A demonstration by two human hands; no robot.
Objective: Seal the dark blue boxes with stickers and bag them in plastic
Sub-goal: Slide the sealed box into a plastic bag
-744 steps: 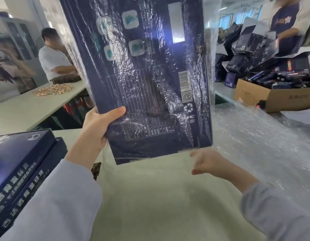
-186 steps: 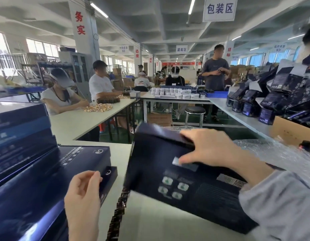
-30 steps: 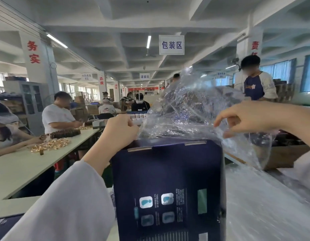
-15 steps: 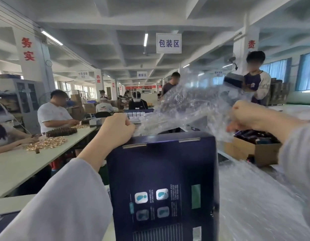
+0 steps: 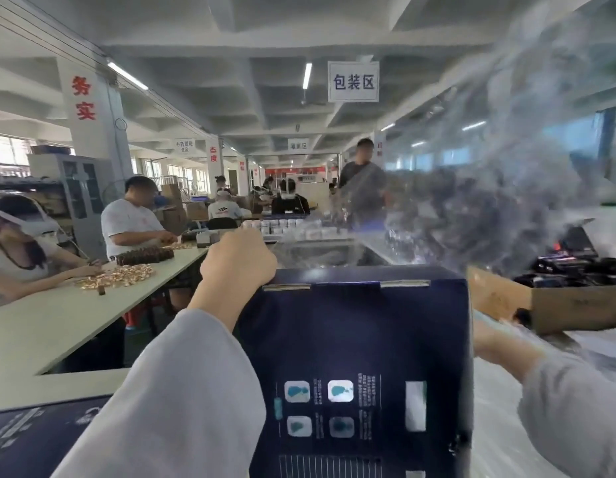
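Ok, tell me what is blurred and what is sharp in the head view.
Head view: the plastic bag smears with motion blur at upper right; the right hand is soft too; the dark blue box and left hand read sharp.

Before me stands the box, my left hand on its top-left corner; bag above right, carton behind right, second box lower left.

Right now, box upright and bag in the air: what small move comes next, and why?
Probably pull the bag down over the top of the box. The left hand grips the upright box's top corner, two stickers sit across its top edge, and the bag billows above right, not yet around it.
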